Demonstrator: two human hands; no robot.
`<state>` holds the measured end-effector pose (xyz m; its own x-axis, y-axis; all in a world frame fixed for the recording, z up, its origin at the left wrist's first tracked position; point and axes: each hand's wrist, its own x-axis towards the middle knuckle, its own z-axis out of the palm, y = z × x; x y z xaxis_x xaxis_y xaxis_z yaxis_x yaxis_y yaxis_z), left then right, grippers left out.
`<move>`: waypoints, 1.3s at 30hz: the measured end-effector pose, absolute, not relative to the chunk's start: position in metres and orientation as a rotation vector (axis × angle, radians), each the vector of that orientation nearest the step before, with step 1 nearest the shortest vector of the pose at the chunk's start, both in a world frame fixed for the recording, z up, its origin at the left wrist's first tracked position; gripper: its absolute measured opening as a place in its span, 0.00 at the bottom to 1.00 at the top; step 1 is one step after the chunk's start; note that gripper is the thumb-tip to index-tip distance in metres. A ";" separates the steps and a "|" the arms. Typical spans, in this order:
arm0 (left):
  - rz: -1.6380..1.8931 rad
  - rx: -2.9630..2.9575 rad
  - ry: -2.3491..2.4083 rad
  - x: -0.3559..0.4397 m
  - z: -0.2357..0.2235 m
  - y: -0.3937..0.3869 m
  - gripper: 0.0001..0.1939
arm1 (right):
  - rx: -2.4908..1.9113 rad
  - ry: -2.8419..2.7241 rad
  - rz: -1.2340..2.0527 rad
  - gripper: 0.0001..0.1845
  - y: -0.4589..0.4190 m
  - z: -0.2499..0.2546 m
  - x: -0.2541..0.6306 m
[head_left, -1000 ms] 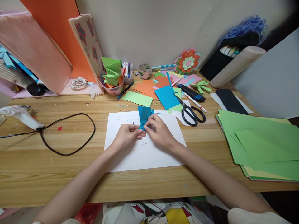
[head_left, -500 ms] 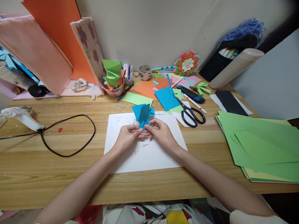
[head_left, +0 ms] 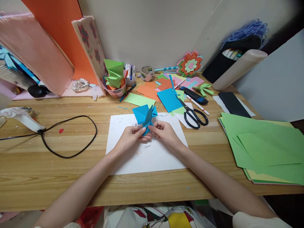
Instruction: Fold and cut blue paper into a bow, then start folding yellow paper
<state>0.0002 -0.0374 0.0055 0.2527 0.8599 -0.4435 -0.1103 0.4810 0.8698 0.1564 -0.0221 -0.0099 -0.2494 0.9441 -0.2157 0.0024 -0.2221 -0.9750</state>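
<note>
1. Apparently mid-fold: the step in hand was judged to be shaping or creasing the folded blue paper [head_left: 142,114] at its narrow lower end.
2. Position – the folded blue paper was held between both hands, over the far part of the marked white sheet [head_left: 152,161]; its wide flaps pointed away from the person, one standing up edge-on.
3. Left hand [head_left: 129,136]: closed in a light pinch on the lower end, thumb on top, fingers extended beneath.
4. Right hand [head_left: 166,133]: fingers curled, thumb and fingertips closed at the same end's right side; exact contact partly hidden.
5. Next move, as judged – a steady left pinch, with the right fingertips pressing the small fold without crushing the upright flap.
6. Black-handled scissors [head_left: 201,117] lay well apart, unheld.
</note>
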 end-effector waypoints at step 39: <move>0.772 0.979 1.164 -0.003 0.010 -0.038 0.18 | -1.124 -1.237 1.520 0.10 -0.023 -0.010 0.161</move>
